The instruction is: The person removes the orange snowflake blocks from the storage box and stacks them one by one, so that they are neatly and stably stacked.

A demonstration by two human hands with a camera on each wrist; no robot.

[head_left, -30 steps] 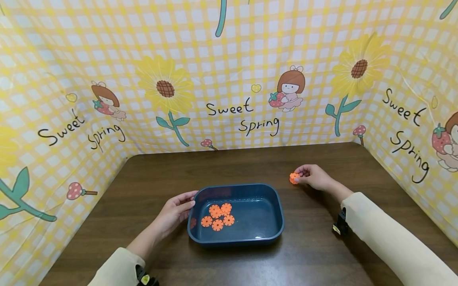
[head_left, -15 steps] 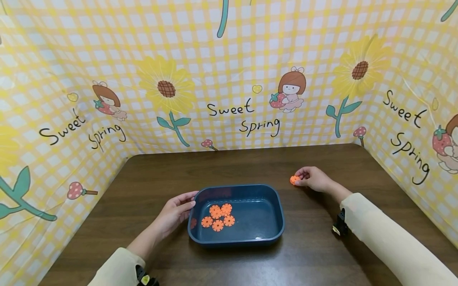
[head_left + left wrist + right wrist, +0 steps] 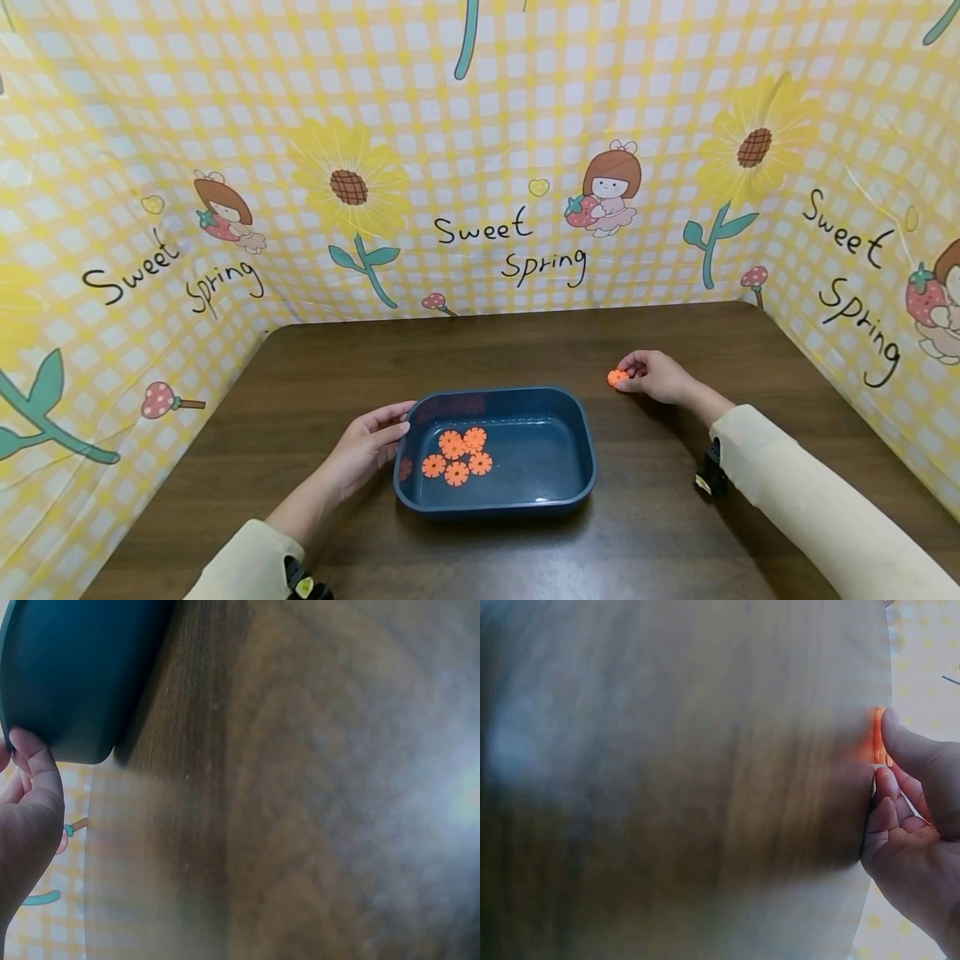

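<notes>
A dark blue rectangular bin stands on the table in the head view, with several orange notched plastic discs lying flat in its left part. My left hand holds the bin's left rim at the far corner between thumb and fingers; the left wrist view shows this hand against the bin's wall. To the right of the bin, my right hand pinches an orange notched disc at the tabletop. Seen edge-on in the right wrist view, that disc sits at the thumb tip.
The brown wooden table extends around the bin. A yellow checked cloth with printed flowers and lettering hangs along the back and both sides.
My right hand with the orange disc has dropped slightly toward the tabletop, and the disc looks flatter from above. The left hand and the bin stay in place.
</notes>
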